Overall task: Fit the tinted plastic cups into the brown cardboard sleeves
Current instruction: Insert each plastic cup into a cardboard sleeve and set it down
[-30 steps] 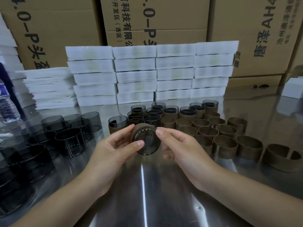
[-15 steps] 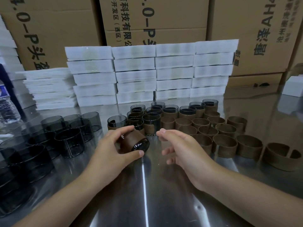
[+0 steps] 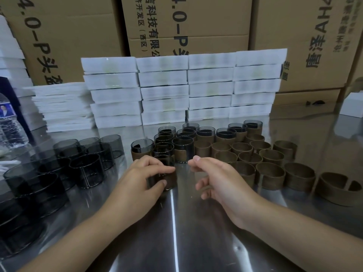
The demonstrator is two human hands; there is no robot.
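Working surface: a shiny metal table (image 3: 176, 232) fills the lower frame, with a bright streak of reflected light running down its centre.
Left hand: the left hand (image 3: 137, 179) sits at centre frame, with fingers and thumb curled round a sleeved cup (image 3: 167, 179). The cup stands upright and seems to rest on the table, though the thumb partly hides its lower edge.
Right hand: the right hand (image 3: 220, 179) is just right of that cup and apart from it. Its fingers are loosely curled and hold nothing.
Finished cups (image 3: 182, 148): a tight cluster stands just behind the left hand, above centre.
Empty sleeves (image 3: 270, 174): brown rings stand in rows across the right of the frame.
Bare tinted cups (image 3: 86, 169): dark and see-through, crowded at the left edge.
Room: stacked white flat boxes (image 3: 163, 91) line the table's far side. Tall cardboard cartons (image 3: 186, 22) with printed characters fill the top of the frame.
Left edge: a water bottle (image 3: 9, 124).
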